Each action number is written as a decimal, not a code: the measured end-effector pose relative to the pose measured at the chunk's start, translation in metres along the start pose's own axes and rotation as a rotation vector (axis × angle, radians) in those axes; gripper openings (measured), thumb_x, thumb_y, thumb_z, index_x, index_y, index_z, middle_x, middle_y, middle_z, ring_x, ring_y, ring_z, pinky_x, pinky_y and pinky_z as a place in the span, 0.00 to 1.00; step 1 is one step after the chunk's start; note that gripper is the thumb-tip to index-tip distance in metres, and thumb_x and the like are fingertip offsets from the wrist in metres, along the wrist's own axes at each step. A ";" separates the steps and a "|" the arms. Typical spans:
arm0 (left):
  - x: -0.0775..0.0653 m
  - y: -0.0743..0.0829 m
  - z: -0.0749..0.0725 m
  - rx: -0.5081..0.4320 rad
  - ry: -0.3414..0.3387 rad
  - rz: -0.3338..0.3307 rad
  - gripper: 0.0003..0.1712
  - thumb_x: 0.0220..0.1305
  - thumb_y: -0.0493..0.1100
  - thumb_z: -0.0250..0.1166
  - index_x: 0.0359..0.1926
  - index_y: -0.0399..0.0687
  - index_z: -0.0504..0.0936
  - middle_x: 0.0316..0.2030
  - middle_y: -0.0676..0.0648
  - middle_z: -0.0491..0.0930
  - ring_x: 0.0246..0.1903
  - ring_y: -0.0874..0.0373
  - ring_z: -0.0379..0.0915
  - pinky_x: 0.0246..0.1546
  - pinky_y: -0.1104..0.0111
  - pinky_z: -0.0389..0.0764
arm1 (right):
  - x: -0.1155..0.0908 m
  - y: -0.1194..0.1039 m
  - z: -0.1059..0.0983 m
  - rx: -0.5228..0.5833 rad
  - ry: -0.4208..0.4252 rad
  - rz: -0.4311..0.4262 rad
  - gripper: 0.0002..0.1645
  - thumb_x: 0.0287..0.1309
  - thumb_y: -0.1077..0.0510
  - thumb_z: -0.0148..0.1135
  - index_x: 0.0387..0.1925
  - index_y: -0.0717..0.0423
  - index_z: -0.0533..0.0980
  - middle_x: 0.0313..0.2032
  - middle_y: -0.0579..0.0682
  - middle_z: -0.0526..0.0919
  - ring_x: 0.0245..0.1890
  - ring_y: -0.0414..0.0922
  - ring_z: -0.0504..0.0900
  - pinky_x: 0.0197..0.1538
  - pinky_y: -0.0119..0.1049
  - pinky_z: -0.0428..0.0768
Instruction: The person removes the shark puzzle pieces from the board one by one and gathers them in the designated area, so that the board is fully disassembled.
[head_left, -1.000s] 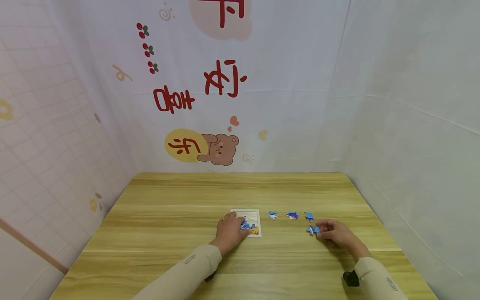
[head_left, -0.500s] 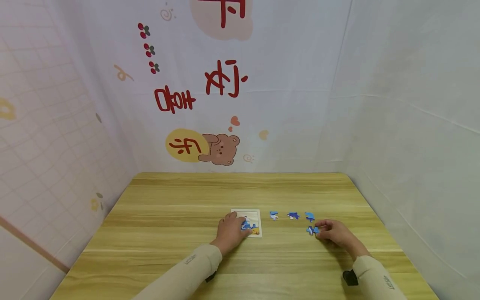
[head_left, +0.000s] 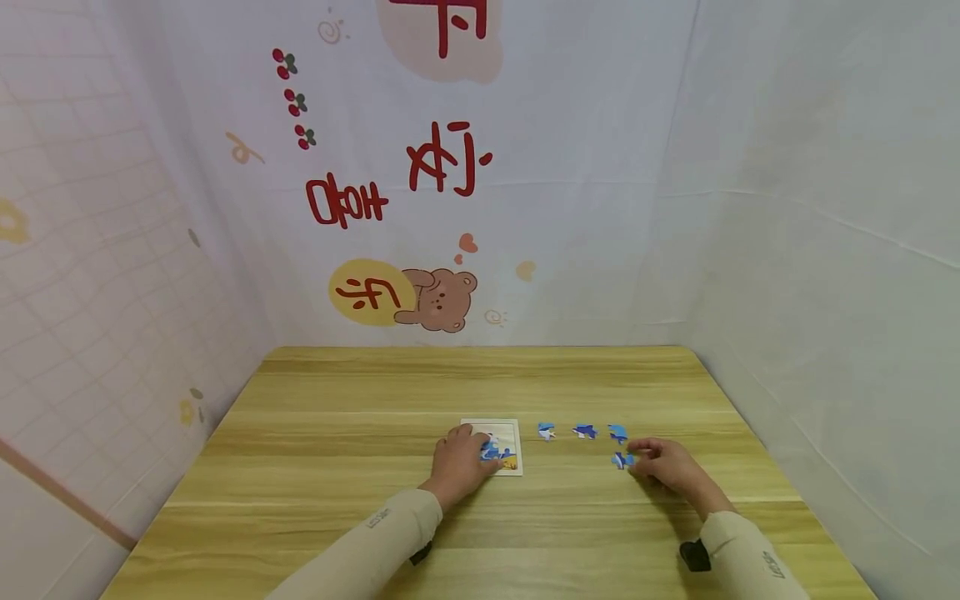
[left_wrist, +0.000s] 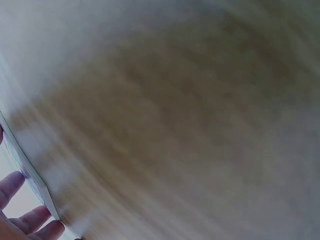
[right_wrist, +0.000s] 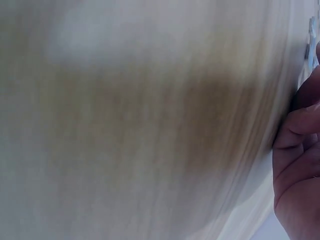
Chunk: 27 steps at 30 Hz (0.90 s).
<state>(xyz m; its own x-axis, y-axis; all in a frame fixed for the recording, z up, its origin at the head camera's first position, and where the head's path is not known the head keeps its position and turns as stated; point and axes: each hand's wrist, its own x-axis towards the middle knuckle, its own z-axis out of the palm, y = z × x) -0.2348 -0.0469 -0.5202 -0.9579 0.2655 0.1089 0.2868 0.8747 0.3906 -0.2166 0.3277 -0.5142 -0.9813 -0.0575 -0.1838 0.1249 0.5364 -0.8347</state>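
A small puzzle board (head_left: 513,429) with a pale frame lies on the table, blue and yellow pieces showing in its lower part. My left hand (head_left: 457,463) rests over the board's left side, fingers spread and relaxed, thumb near the lower edge. In the left wrist view, fingertips (left_wrist: 36,220) touch the board's edge. To the right, a blue and white puzzle piece (head_left: 621,460) lies on the table. My right hand (head_left: 670,465) pinches its right end between thumb and index finger. The right wrist view shows the curled fingers (right_wrist: 300,125) low over the table.
A row of loose puzzle pieces lies between board and right hand: a light blue and white one (head_left: 546,431), a dark blue one (head_left: 585,431) and a blue one (head_left: 617,432). The wooden table (head_left: 360,383) meets a white printed cloth (head_left: 570,250) behind.
My right hand and the puzzle piece at its fingertips have shifted slightly left. The left hand stays in place on the board.
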 end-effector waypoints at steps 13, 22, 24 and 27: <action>-0.008 -0.017 -0.006 -0.073 0.051 0.054 0.29 0.59 0.57 0.72 0.53 0.40 0.83 0.59 0.33 0.73 0.61 0.36 0.67 0.56 0.42 0.69 | 0.010 -0.035 0.027 0.042 0.015 -0.019 0.22 0.64 0.63 0.62 0.58 0.69 0.75 0.30 0.55 0.78 0.24 0.46 0.73 0.24 0.34 0.71; -0.006 -0.043 -0.011 -0.097 0.035 0.052 0.31 0.60 0.56 0.71 0.57 0.41 0.82 0.61 0.33 0.72 0.62 0.35 0.66 0.59 0.41 0.67 | 0.024 -0.068 0.070 0.091 0.015 -0.014 0.20 0.64 0.63 0.62 0.56 0.65 0.77 0.35 0.55 0.80 0.28 0.48 0.79 0.24 0.33 0.71; -0.006 -0.046 -0.012 -0.101 0.030 0.062 0.31 0.60 0.56 0.70 0.58 0.41 0.82 0.61 0.33 0.72 0.62 0.35 0.67 0.58 0.40 0.67 | 0.027 -0.080 0.084 0.112 0.014 -0.013 0.19 0.64 0.63 0.62 0.55 0.66 0.77 0.35 0.56 0.81 0.28 0.48 0.80 0.25 0.34 0.72; -0.007 -0.047 -0.014 -0.099 0.023 0.068 0.31 0.61 0.57 0.70 0.58 0.42 0.82 0.61 0.34 0.73 0.61 0.36 0.67 0.58 0.41 0.67 | 0.033 -0.093 0.108 0.131 0.019 -0.026 0.18 0.63 0.64 0.62 0.54 0.66 0.78 0.34 0.57 0.81 0.26 0.47 0.80 0.25 0.34 0.72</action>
<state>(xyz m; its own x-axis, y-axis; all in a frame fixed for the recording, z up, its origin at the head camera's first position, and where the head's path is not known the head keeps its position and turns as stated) -0.2421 -0.0951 -0.5268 -0.9367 0.3122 0.1585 0.3497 0.8103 0.4703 -0.2446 0.1847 -0.4983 -0.9868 -0.0535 -0.1528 0.1165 0.4207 -0.8997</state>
